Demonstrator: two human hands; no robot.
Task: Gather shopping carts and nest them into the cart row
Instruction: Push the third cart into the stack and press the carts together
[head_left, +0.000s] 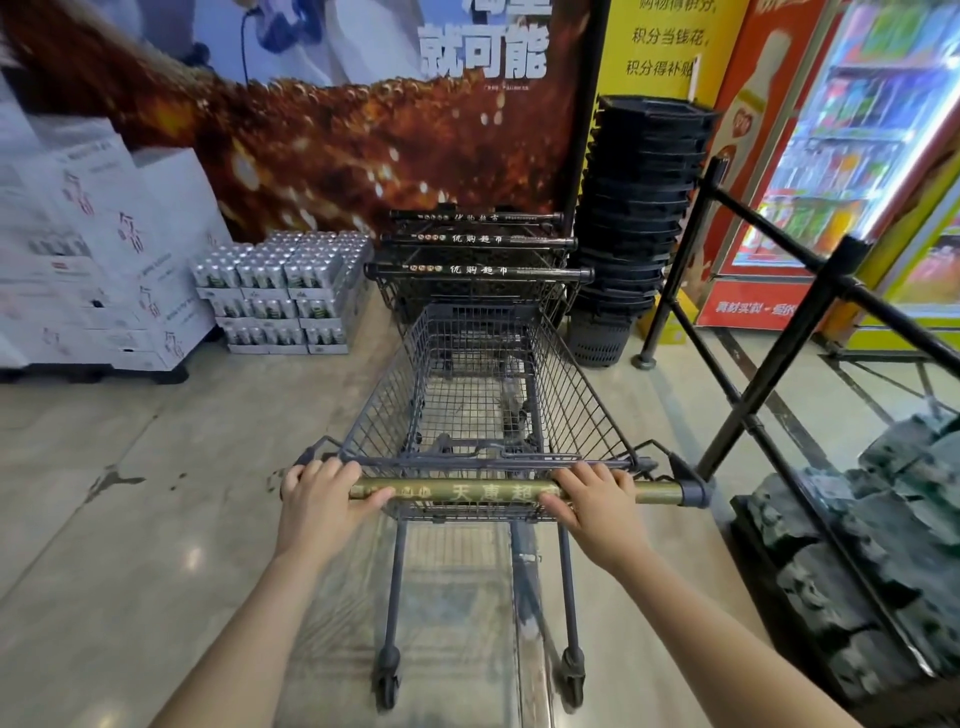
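An empty wire shopping cart (483, 395) stands straight in front of me on the tiled floor. Its gold-coloured handle (483, 491) carries printed characters. My left hand (322, 493) is wrapped around the handle's left end. My right hand (597, 496) grips it right of the middle. The cart's nose touches or slightly enters the rear of the cart row (478, 270), three black-handled carts nested against the poster wall.
A tall stack of black baskets (639, 218) stands right of the row. A black rail barrier (779, 322) runs along the right, with dark wrapped packs (883, 545) behind it. Can cases (280, 291) and white cartons (104, 249) sit left.
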